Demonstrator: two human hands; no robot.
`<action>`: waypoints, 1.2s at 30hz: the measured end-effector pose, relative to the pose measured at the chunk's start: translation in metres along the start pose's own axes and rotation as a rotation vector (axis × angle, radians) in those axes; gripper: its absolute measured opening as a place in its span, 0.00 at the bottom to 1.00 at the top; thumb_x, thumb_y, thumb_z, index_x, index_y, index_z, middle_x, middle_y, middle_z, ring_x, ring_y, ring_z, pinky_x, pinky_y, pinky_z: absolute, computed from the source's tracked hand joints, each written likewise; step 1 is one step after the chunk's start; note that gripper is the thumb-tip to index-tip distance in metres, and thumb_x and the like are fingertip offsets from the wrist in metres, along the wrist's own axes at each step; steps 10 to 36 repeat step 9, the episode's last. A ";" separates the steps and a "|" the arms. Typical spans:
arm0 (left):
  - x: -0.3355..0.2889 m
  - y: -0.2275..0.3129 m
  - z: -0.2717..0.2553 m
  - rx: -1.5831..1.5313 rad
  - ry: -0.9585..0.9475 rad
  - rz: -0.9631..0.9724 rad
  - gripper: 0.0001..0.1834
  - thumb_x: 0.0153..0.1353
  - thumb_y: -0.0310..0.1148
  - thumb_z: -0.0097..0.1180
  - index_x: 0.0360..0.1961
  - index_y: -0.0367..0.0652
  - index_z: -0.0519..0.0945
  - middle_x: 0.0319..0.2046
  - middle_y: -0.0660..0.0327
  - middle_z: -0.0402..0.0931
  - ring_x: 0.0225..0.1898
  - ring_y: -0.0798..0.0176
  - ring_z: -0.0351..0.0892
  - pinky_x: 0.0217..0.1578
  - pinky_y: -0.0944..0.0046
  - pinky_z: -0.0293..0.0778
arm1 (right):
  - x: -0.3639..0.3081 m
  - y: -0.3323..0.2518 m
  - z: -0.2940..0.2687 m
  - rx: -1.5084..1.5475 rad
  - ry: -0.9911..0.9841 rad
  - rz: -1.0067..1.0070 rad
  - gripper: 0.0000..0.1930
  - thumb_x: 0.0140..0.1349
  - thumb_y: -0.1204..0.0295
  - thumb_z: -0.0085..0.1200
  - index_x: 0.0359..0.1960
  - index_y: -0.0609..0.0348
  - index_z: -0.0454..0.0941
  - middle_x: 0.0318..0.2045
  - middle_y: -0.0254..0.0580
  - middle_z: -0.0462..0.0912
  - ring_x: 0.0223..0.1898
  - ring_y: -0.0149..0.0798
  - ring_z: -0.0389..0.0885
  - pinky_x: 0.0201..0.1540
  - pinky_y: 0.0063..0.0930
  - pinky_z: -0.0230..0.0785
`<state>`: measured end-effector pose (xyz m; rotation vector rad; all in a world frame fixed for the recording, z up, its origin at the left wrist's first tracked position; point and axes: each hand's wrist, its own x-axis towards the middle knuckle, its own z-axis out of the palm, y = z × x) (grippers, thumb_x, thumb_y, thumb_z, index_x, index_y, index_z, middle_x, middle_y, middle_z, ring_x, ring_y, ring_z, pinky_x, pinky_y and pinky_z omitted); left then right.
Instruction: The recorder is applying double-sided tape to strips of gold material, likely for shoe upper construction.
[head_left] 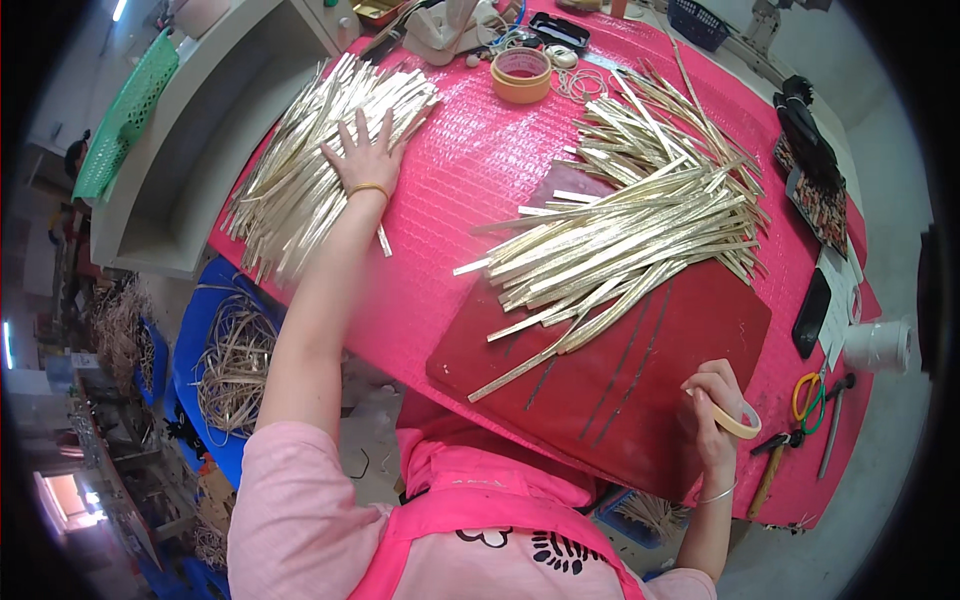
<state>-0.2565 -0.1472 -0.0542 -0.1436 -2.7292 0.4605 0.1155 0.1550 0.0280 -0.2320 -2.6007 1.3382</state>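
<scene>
My left hand (369, 162) lies with fingers spread on a pile of flat gold strips (300, 190) at the table's left side. Close to the front right edge, my right hand (712, 398) is closed round a narrow, pale yellow tape roll (742, 430), which sticks out past the fingers. That hand is over a dark red board (640, 400) marked with several dark lines. A second heap of gold strips (640, 230) covers the far part of the board, some ends hanging toward me.
A wide yellow tape roll (521, 76) stands at the back of the pink-covered table (470, 190). On the right lie scissors (808, 398), a hammer (768, 480) and a white spool (878, 346). A blue bin (195, 330) with loose strips stands below left.
</scene>
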 end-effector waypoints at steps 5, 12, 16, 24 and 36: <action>0.001 0.002 0.013 -0.176 0.325 0.253 0.28 0.54 0.50 0.39 0.57 0.72 0.49 0.60 0.62 0.42 0.60 0.55 0.44 0.53 0.37 0.36 | 0.008 0.013 -0.005 0.089 -0.062 0.162 0.19 0.43 0.80 0.39 0.42 0.62 0.69 0.26 0.36 0.60 0.28 0.29 0.60 0.28 0.18 0.55; 0.018 0.006 0.008 0.082 -0.104 0.273 0.29 0.53 0.49 0.41 0.57 0.74 0.47 0.61 0.64 0.36 0.61 0.57 0.38 0.54 0.37 0.33 | 0.027 0.040 -0.021 -0.246 -0.332 0.502 0.30 0.43 0.77 0.43 0.54 0.54 0.58 0.43 0.45 0.67 0.40 0.39 0.69 0.37 0.30 0.61; 0.018 0.006 0.008 0.082 -0.104 0.273 0.29 0.53 0.49 0.41 0.57 0.74 0.47 0.61 0.64 0.36 0.61 0.57 0.38 0.54 0.37 0.33 | 0.027 0.040 -0.021 -0.246 -0.332 0.502 0.30 0.43 0.77 0.43 0.54 0.54 0.58 0.43 0.45 0.67 0.40 0.39 0.69 0.37 0.30 0.61; 0.018 0.006 0.008 0.082 -0.104 0.273 0.29 0.53 0.49 0.41 0.57 0.74 0.47 0.61 0.64 0.36 0.61 0.57 0.38 0.54 0.37 0.33 | 0.027 0.040 -0.021 -0.246 -0.332 0.502 0.30 0.43 0.77 0.43 0.54 0.54 0.58 0.43 0.45 0.67 0.40 0.39 0.69 0.37 0.30 0.61; 0.018 0.006 0.008 0.082 -0.104 0.273 0.29 0.53 0.49 0.41 0.57 0.74 0.47 0.61 0.64 0.36 0.61 0.57 0.38 0.54 0.37 0.33 | 0.027 0.040 -0.021 -0.246 -0.332 0.502 0.30 0.43 0.77 0.43 0.54 0.54 0.58 0.43 0.45 0.67 0.40 0.39 0.69 0.37 0.30 0.61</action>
